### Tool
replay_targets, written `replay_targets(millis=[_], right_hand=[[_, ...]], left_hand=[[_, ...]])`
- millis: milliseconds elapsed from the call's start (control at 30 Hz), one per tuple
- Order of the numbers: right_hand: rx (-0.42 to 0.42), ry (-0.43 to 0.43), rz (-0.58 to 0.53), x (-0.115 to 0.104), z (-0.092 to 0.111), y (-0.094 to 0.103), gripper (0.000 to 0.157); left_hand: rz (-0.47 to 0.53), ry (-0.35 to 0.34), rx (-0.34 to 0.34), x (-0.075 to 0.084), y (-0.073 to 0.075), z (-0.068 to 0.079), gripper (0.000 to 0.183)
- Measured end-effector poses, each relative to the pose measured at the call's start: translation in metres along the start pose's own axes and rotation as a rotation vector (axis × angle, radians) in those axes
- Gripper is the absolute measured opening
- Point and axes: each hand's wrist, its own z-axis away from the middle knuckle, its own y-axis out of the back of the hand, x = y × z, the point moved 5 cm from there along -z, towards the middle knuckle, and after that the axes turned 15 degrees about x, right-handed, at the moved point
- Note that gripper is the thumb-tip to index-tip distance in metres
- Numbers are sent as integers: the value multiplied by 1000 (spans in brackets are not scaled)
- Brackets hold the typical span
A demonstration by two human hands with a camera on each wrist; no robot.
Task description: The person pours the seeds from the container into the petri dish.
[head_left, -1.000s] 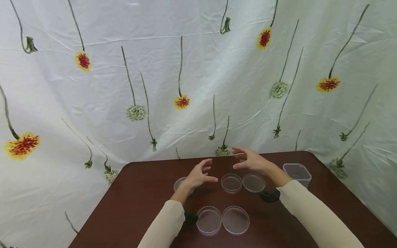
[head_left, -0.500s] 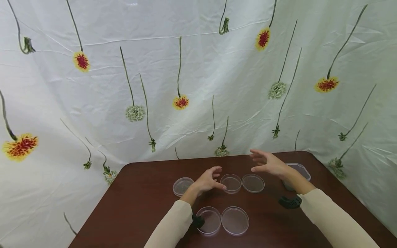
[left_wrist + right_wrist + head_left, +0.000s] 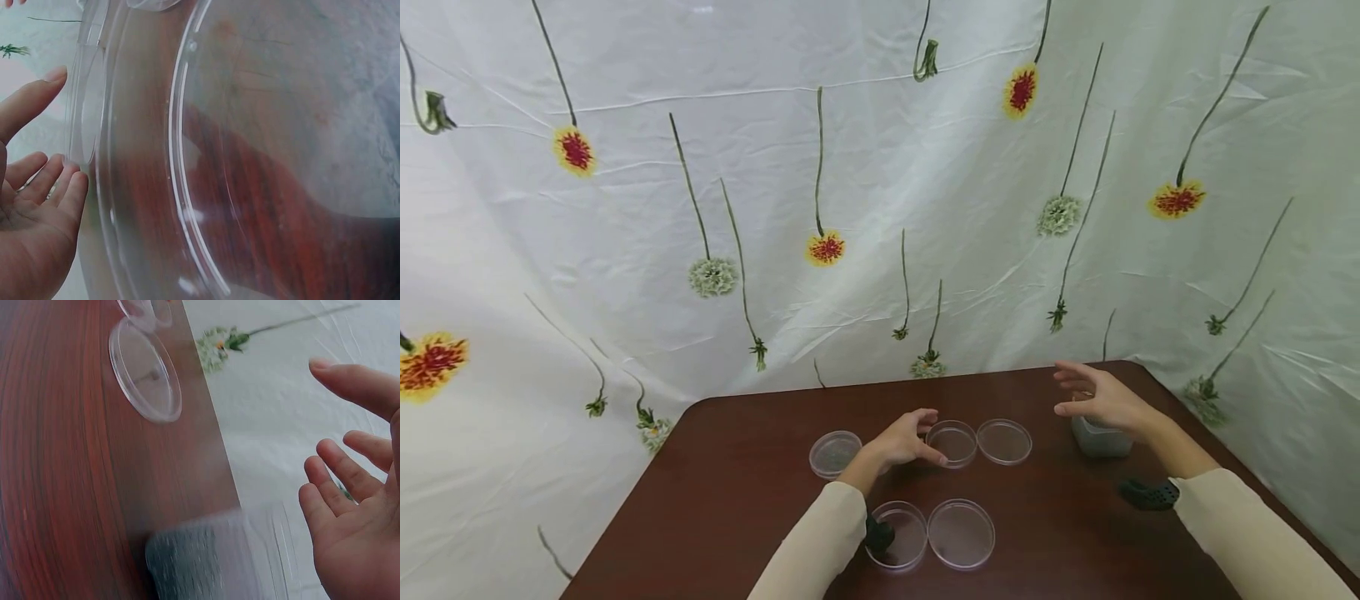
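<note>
My left hand [image 3: 898,443] is at the left side of a clear petri dish [image 3: 953,446] in the back row, thumb and fingers spread around its near edge. In the left wrist view the fingertips [image 3: 76,178] lie close to a dish rim; whether they touch it I cannot tell. My right hand [image 3: 1105,402] hovers beside and above a clear plastic tub [image 3: 1101,443], fingers apart and holding nothing. Seen from the right wrist, the tub [image 3: 212,559] appears to hold something dark and streaky, too blurred to name.
Another petri dish [image 3: 1004,442] adjoins the back one on its right, and a further dish [image 3: 835,454] lies to the left. Two dishes, left [image 3: 901,546] and right [image 3: 962,535], sit side by side in front. A flowered cloth [image 3: 865,317] hangs behind the brown table [image 3: 737,483].
My right hand has moved right, from above the back dishes to over the tub. My left hand has shifted right to the back dish. The view has turned slightly right.
</note>
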Motion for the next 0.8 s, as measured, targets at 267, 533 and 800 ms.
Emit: replay_targets(millis=[267, 533, 800], right_hand=[[45, -25, 48, 18, 14, 23, 85], [104, -104, 3, 37, 19, 38, 91], [153, -151, -32, 53, 23, 51, 96]], left_hand=[[-39, -1, 19, -4, -4, -2, 87], [-44, 7, 16, -4, -4, -3, 83], [-53, 2, 17, -5, -4, -4, 82]])
